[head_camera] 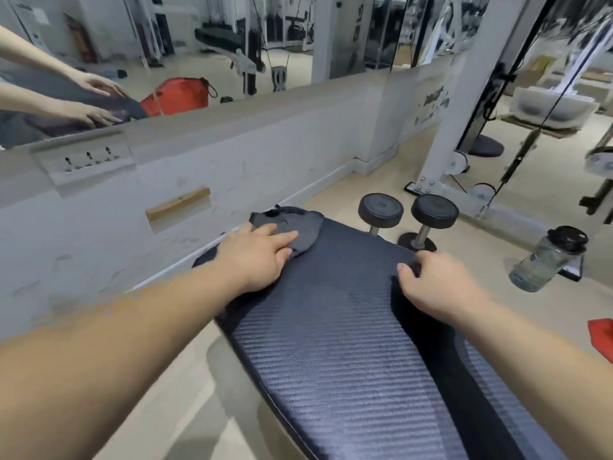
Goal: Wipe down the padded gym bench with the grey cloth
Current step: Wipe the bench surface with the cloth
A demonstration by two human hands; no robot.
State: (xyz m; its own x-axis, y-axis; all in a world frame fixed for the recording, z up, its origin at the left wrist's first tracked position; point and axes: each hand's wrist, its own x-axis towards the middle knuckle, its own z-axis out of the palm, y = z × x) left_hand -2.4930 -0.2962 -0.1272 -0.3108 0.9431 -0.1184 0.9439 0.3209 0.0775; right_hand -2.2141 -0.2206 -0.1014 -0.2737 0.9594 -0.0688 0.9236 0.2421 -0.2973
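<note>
The padded gym bench (338,327) is dark blue with a ribbed surface and runs from the bottom right up to the middle of the view. A crumpled grey cloth (298,227) lies on its far end. My left hand (255,257) presses flat on the near edge of the cloth, fingers spread over it. On the bench's right edge, my right hand (434,287) curls its fingers around the padding.
Two black dumbbells (408,217) stand on the floor just past the bench's far end. A clear water bottle (547,257) sits on the floor to the right. A low white wall with a mirror (199,61) above runs along the left. A white cable machine frame (457,127) stands behind.
</note>
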